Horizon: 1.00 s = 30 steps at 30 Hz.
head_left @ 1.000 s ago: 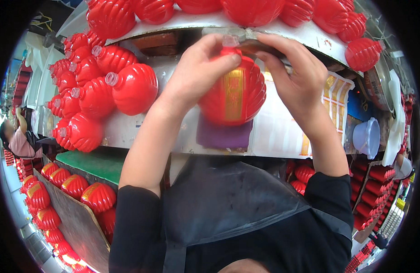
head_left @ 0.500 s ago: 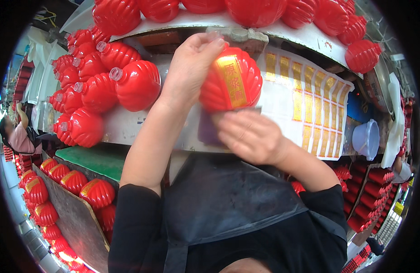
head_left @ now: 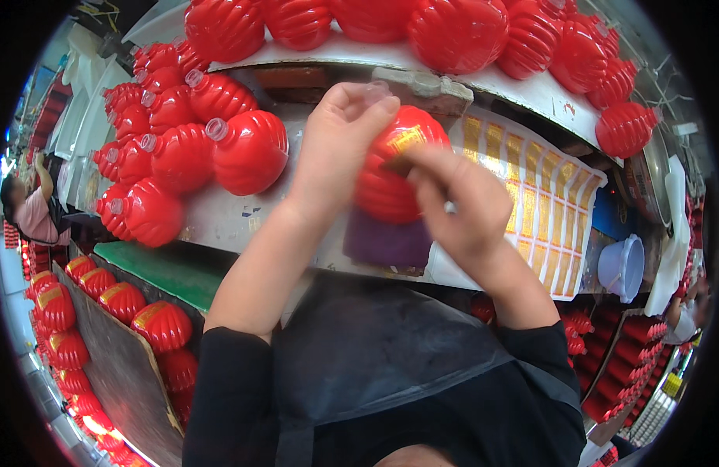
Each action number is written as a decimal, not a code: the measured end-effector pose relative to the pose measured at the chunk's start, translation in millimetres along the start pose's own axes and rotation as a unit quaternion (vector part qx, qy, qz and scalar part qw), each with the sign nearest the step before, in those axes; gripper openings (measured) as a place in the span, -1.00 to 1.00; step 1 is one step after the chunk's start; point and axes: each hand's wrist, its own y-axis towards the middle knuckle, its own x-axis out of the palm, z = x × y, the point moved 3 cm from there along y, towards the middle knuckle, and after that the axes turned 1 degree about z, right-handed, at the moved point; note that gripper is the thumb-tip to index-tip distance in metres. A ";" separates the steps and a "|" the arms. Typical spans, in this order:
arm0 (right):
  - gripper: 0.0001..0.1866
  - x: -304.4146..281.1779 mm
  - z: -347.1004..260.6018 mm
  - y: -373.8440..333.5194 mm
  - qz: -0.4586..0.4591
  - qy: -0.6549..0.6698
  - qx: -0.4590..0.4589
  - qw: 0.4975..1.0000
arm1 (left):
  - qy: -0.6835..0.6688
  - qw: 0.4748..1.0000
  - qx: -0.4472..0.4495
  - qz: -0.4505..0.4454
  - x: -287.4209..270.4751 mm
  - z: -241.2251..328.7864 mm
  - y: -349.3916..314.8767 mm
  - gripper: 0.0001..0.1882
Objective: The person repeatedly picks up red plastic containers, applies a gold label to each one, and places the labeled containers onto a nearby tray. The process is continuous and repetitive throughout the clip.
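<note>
Head: left hand (head_left: 332,132) pinches ribbed red bottle (head_left: 387,193) by neck (head_left: 377,92), 12 o'clock; right hand (head_left: 472,202) grip unclear. Likely smoothing gold label (head_left: 407,140); next stroke needs steadiness.

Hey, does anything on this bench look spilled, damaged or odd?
Nothing stands out as spilled or broken. There are small dark marks on the white bench and on the shelf, which look like wear. The right hand partly covers the gold label on the held bottle, so I can't judge its alignment.
</note>
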 end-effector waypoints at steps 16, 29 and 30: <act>-0.67 0.9 18.7 7.9 0.033 0.110 0.131 0.985 | 0.112 0.978 0.177 0.021 -25.5 37.2 -99.8 -0.78; -0.68 80.6 26.8 41.2 -0.209 0.513 0.272 0.787 | 0.272 0.756 0.442 0.399 -163.4 263.5 -389.0 -0.83; -0.69 84.4 28.7 42.1 -0.223 0.533 0.273 0.769 | 0.292 0.734 0.465 0.400 -181.5 282.3 -411.7 -0.81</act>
